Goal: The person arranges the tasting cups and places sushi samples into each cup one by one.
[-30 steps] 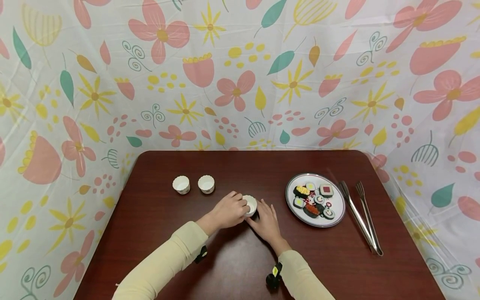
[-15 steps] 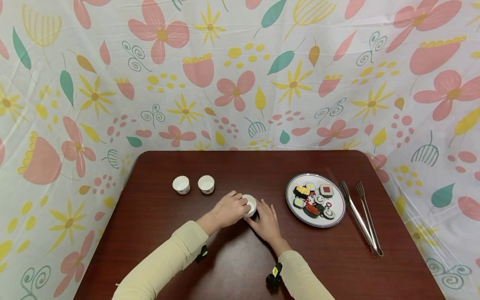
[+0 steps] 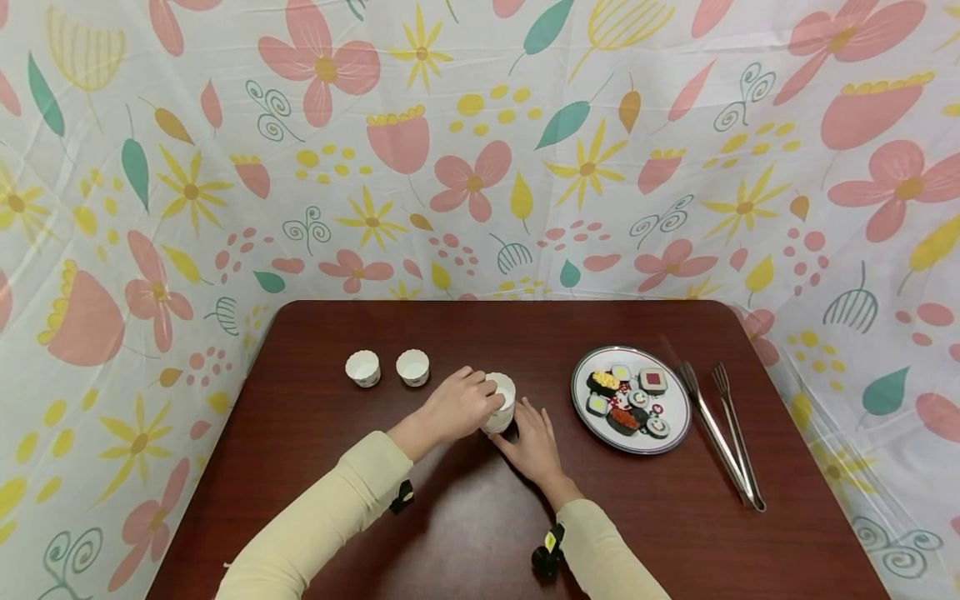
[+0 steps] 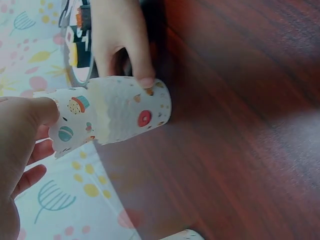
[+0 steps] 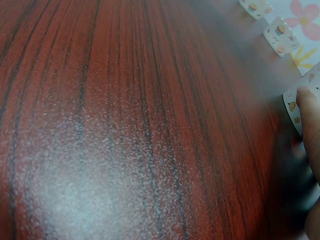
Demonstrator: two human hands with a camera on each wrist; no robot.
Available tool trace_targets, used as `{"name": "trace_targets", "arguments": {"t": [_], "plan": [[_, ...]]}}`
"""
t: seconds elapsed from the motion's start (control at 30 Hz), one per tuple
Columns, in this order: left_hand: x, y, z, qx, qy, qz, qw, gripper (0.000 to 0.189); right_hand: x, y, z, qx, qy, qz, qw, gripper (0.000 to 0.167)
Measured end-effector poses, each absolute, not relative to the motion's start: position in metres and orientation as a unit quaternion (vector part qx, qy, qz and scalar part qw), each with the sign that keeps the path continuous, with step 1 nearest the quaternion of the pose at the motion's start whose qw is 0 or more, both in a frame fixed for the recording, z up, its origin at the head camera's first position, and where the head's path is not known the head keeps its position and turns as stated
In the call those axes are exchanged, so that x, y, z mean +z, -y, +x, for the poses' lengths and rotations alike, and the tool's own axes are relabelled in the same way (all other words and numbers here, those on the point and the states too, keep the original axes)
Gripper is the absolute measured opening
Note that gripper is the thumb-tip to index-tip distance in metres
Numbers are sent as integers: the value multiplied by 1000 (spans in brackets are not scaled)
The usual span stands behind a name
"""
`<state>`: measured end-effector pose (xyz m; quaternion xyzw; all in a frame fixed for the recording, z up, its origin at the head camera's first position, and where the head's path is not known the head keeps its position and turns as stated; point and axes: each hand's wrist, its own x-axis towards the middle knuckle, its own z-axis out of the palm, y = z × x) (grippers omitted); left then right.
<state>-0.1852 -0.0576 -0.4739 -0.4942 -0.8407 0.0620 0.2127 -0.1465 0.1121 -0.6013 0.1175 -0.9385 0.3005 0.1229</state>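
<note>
Pinching an upper cup (image 4: pixel 72 120) near its scalloped rim, a person's left hand (image 3: pixel 463 406) holds it at the mouth of a lower cup (image 4: pixel 131 112) on the counter (image 3: pixel 465 550), the right hand's (image 3: pixel 536 446) grip curved around that one's wall. Both look like thin paper, likely light and easily dented; a soft hold just below the rim should suit.

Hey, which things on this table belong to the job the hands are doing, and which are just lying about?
Part of the job:
upper cup, gripped by the left hand
lower cup, held by the right hand
probably the left loose cup and right loose cup, which look alike

Apparently just lying about:
plate
sushi pieces on it
tongs
</note>
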Motion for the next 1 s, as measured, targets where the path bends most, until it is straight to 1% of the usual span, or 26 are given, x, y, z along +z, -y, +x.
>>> {"name": "trace_targets", "arguments": {"t": [0.13,0.3,0.5,0.67,0.77,1.0], "plan": [[-468,58,-189,59,843,-490,216,13,-602,-112,-147,302,940,114,116,68],[-464,59,-198,46,846,-477,233,13,-601,-113,-147,306,941,108,97,70],[-462,61,-210,29,861,-455,226,10,-601,-112,-147,305,939,109,112,70],[-470,63,-223,22,868,-433,240,10,-599,-112,-146,307,938,110,117,68],[-476,63,-227,29,877,-420,231,11,-598,-112,-145,306,938,111,118,68],[-489,64,-233,47,902,-386,189,13,-598,-112,-145,305,939,110,115,70]]}}
